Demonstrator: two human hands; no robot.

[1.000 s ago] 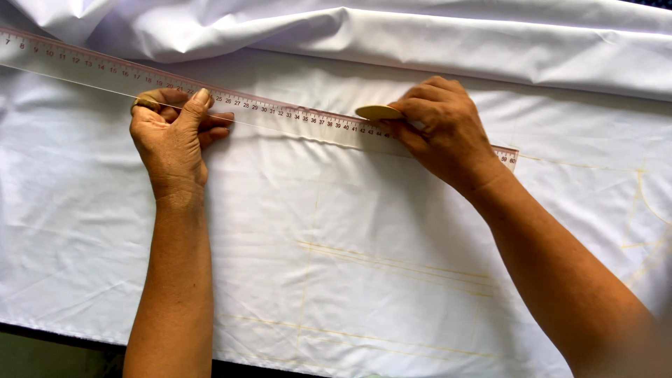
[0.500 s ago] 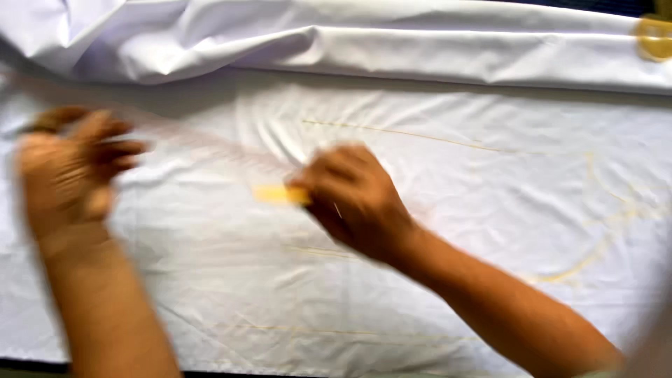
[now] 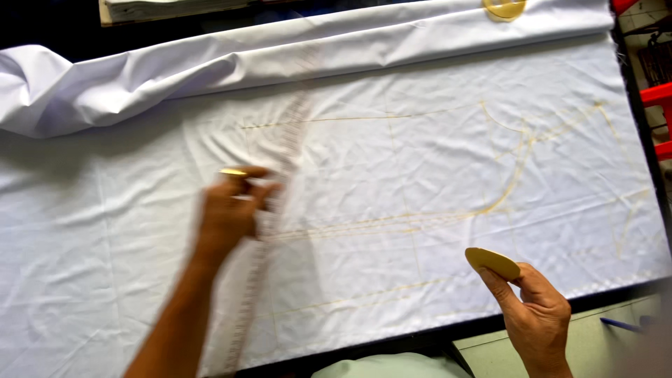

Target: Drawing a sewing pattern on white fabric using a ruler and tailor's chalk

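Note:
White fabric (image 3: 392,175) lies spread over a dark table, marked with yellow chalk lines (image 3: 364,224). My left hand (image 3: 231,213) grips a long clear ruler (image 3: 276,189) near its middle; the ruler is blurred with motion and runs steeply from the fabric's near edge up toward the folded cloth. My right hand (image 3: 535,315) is raised above the near table edge, pinching a flat yellow piece of tailor's chalk (image 3: 492,261) between thumb and fingers, apart from the cloth.
Bunched, folded fabric (image 3: 210,70) runs along the far side. A round yellow disc (image 3: 504,7) rests on it at the top right. A red stool (image 3: 658,98) stands right of the table. A blue pen (image 3: 619,324) lies at the lower right.
The ruler has swung from lying across the fabric to a steep angle in my left hand. My right hand has lifted the chalk off the cloth and pulled back to the near right.

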